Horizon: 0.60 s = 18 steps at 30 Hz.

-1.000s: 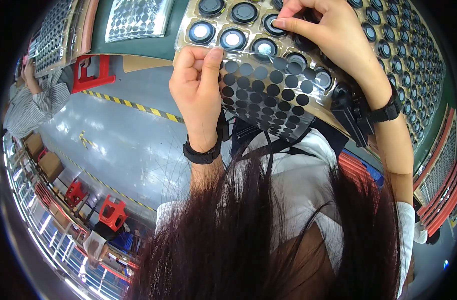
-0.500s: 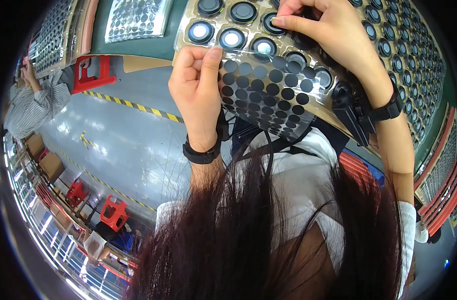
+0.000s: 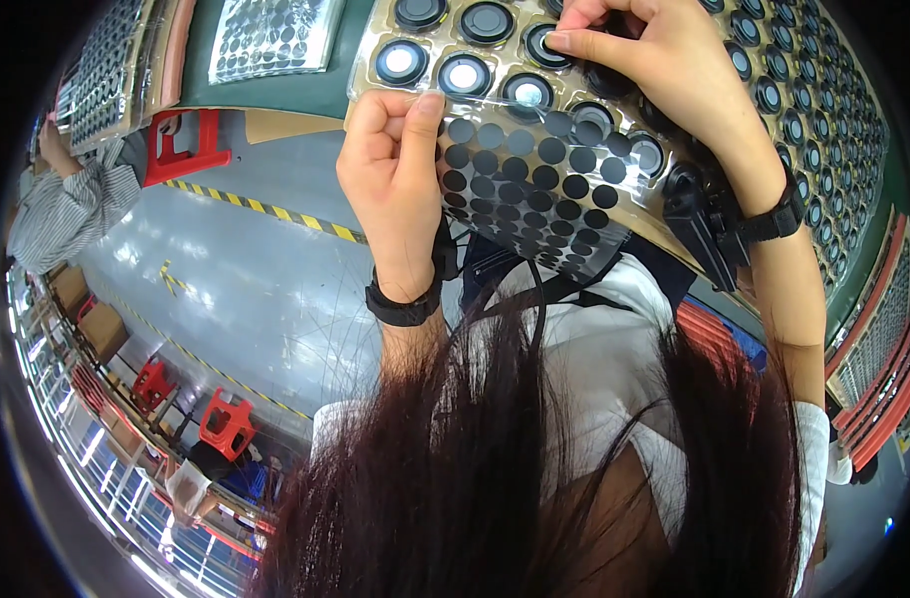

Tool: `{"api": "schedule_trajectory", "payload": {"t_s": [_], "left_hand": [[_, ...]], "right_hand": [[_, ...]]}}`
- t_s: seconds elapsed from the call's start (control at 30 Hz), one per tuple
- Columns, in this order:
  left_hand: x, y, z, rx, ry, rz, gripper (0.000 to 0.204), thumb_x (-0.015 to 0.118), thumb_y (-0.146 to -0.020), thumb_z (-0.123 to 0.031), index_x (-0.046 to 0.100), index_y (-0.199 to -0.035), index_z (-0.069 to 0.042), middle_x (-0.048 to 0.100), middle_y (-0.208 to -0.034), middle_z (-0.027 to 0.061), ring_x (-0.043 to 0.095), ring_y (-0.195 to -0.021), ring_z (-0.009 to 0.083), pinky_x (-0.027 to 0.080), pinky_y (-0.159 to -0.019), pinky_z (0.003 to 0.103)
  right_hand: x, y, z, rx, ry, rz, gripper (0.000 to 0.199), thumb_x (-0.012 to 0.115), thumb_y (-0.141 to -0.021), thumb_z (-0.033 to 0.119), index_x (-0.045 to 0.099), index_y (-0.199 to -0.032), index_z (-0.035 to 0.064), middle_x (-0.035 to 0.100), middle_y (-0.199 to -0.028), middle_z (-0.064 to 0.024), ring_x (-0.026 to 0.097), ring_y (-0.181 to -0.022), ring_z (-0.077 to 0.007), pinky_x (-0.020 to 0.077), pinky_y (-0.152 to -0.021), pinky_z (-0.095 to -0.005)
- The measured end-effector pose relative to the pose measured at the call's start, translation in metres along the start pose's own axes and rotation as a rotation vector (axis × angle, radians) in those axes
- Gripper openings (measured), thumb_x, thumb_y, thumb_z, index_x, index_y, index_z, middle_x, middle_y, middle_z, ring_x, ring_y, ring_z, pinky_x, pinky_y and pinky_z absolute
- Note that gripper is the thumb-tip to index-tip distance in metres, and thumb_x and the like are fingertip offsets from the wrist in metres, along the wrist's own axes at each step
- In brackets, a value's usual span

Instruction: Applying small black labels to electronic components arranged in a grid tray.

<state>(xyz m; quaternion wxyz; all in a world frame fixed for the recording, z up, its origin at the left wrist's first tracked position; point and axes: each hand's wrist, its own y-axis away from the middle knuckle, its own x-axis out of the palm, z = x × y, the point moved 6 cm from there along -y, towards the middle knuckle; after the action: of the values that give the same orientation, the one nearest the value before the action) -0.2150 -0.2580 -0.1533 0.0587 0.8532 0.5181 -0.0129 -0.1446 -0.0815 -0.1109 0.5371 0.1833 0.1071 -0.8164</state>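
My left hand [image 3: 390, 164] is closed, thumb and bent fingers pinching the upper left edge of a clear sheet [image 3: 534, 179] covered in rows of black round stickers. The sheet hangs over the near edge of a tray [image 3: 443, 42] holding round black parts that look like small speakers. Some parts have white, shiny centres, others dark grey ones. Above the sheet, my right hand [image 3: 679, 70] is bent over the tray, its thumb tip at a dark-centred round part [image 3: 549, 45]. Its fingers are curled together, and whatever lies between them is hidden.
More filled trays [image 3: 823, 130] cover the green table at right. A stack of sticker sheets [image 3: 275, 40] lies at the far left. Red stools [image 3: 226, 424] stand on the grey floor, and a co-worker in a striped sleeve [image 3: 76, 219] is at left. Stacked trays [image 3: 878, 379] stand at right.
The view has shifted very slightly. Both hands keep their grip and place, with the right thumb still at the same round part.
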Motion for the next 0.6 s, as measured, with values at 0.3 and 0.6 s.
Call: {"api": "schedule_trajectory", "payload": {"t_s": [0.3, 0.6], "left_hand": [[0.001, 0.001, 0.001, -0.028, 0.005, -0.004, 0.013, 0.057, -0.082, -0.011, 0.051, -0.073, -0.004, 0.051, -0.056, -0.0030, 0.041, -0.046, 0.0009, 0.032, -0.041, 0.015], [0.003, -0.001, -0.001, 0.006, 0.010, -0.009, 0.013, 0.056, -0.082, -0.011, 0.050, -0.073, -0.004, 0.050, -0.056, -0.0030, 0.041, -0.046, 0.0010, 0.031, -0.041, 0.015]], "right_hand": [[0.001, 0.000, 0.006, -0.073, 0.134, -0.002, 0.012, 0.066, -0.066, 0.005, 0.056, -0.065, 0.0003, 0.053, -0.069, -0.0057, 0.051, -0.066, -0.0153, 0.0400, -0.060, -0.0245], [0.001, 0.001, 0.011, -0.226, 0.311, -0.054, 0.013, 0.063, -0.068, 0.005, 0.054, -0.078, 0.0016, 0.052, -0.074, -0.0068, 0.050, -0.066, -0.0174, 0.0400, -0.062, -0.0266]]}}
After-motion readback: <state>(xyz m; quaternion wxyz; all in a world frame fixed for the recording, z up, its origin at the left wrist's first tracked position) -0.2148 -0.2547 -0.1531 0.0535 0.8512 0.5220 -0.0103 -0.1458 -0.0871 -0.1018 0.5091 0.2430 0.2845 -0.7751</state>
